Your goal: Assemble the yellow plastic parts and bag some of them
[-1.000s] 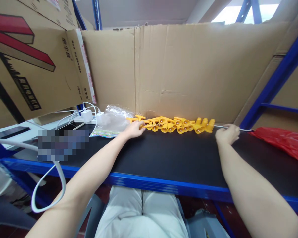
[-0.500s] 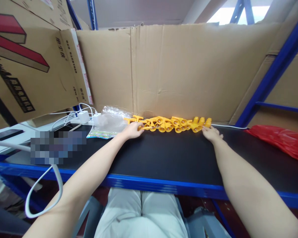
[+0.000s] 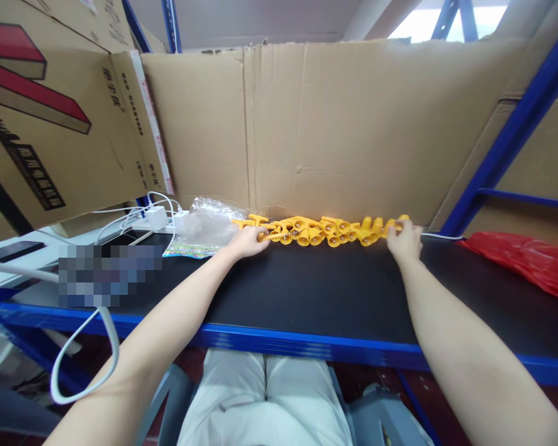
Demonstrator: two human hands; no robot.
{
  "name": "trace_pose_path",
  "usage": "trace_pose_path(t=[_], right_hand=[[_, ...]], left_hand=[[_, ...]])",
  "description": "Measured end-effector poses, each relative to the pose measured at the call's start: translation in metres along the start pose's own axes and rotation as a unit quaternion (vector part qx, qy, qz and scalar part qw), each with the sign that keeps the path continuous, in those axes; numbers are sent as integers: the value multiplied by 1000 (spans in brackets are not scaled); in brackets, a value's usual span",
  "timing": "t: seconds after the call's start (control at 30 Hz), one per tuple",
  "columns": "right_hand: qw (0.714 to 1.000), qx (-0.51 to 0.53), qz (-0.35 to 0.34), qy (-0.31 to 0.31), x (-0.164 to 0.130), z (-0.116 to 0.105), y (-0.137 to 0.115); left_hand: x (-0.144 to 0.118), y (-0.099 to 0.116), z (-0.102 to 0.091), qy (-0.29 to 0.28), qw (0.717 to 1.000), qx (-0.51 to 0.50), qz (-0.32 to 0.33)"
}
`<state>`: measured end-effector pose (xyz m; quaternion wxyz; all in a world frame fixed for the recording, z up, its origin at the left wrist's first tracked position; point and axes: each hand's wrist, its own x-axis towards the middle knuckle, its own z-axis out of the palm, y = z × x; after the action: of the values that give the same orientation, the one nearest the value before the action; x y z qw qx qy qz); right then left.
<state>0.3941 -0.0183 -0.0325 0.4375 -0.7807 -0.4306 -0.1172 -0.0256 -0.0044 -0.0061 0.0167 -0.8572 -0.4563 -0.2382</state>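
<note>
- Cardboard wall (image 3: pixel 335 130) backs the black desk (image 3: pixel 307 291), blue along its front edge.
- Row of yellow plastic pieces (image 3: pixel 328 230) lies along the desk's back edge; likely light, stiff and loose, best squeezed from both ends.
- Left hand (image 3: pixel 247 241) has its grip closed on the row's left end.
- Right hand (image 3: pixel 404 241) has its grip closed on the right end.

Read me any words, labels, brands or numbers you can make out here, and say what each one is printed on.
Nothing can be read for certain.
Cardboard box at upper left: black printed characters on its flap and side, too small and blurred to read.
Same box: a large red and black graphic, cut off by the frame.
Printed sheet under the clear bag: colourful, too small to read.
Yellow plastic parts: no visible text.
</note>
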Motion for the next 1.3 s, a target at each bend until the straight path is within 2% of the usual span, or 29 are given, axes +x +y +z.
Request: trace_pose_path(t=[0.13,0.2,0.3,0.37,0.5,0.6,0.7,0.8,1.3], right_hand=[[989,90,-78,90,4,-7,-30],[976,145,-133,93,4,-7,-51],[955,233,-182,15,-7,-5,-86],[941,245,-229,-40,-20,-4,-108],[901,176,-361,-166,-52,-10,-137],[867,117,-416,-249,-69,-15,-146],[846,78,-433,-303,-78,-16,-147],[839,52,-434,-325,-81,-16,-146],[865,22,-380,-328,-77,-15,-143]], left_hand=[[0,-1,1,13,1000,-4,2],[-1,0,0,14,1000,-10,-1],[-2,1,-1,11,1000,-14,-1],[-2,1,-1,8,1000,-16,0],[-2,1,0,6,1000,-17,4],[-1,0,0,4,1000,-16,4],[-1,-1,1,-4,1000,-15,-1],[-1,-2,1,-5,1000,-9,-11],[-4,3,-3,-27,999,-27,-13]])
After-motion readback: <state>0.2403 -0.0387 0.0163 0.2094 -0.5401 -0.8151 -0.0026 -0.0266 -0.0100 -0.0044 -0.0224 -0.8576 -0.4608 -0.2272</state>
